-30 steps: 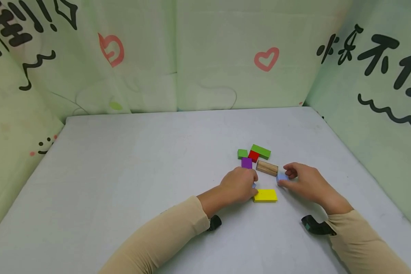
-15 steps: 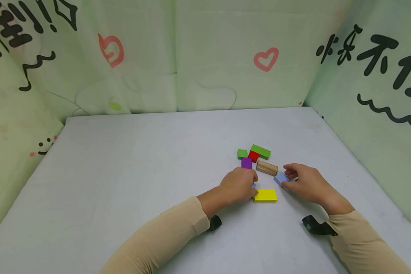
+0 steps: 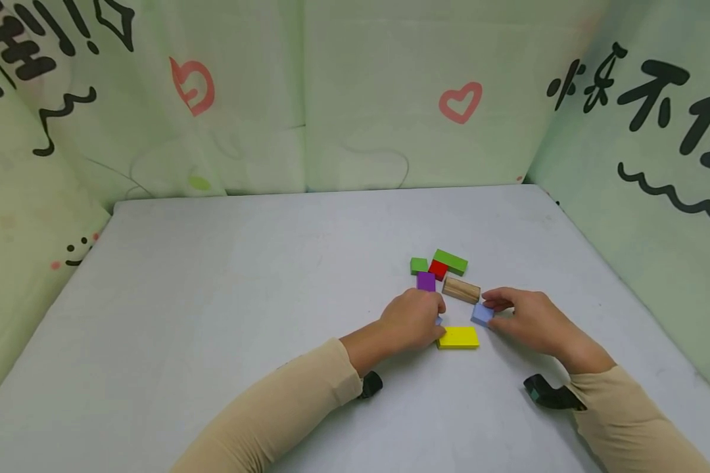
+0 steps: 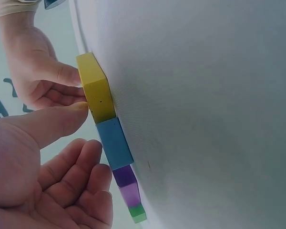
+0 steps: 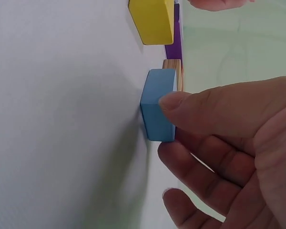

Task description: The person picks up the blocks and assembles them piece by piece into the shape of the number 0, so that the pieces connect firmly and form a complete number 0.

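Observation:
My right hand [image 3: 526, 318] pinches a light blue block [image 5: 158, 105] at the table surface, thumb on its side and fingers behind it. A wooden block [image 3: 461, 290] lies just beyond it. My left hand [image 3: 411, 318] stays low at the left of the blocks, its fingers loosely bent. In the left wrist view its thumb tip is right at the yellow block [image 4: 96, 88], and its fingertips are close beside a second blue block [image 4: 114, 143]. That block is mostly hidden behind the hand in the head view. A purple block [image 3: 426, 281] follows behind it.
Farther back lie a small green block [image 3: 419, 265], a red block [image 3: 438, 269] and a longer green block [image 3: 450, 261]. The white table [image 3: 213, 295] meets pale green printed cloth [image 3: 361, 98] at its back and sides.
My right hand has shifted slightly left and toward me, turning the light blue block as it moves it nearer the yellow one. The left hand stays in place.

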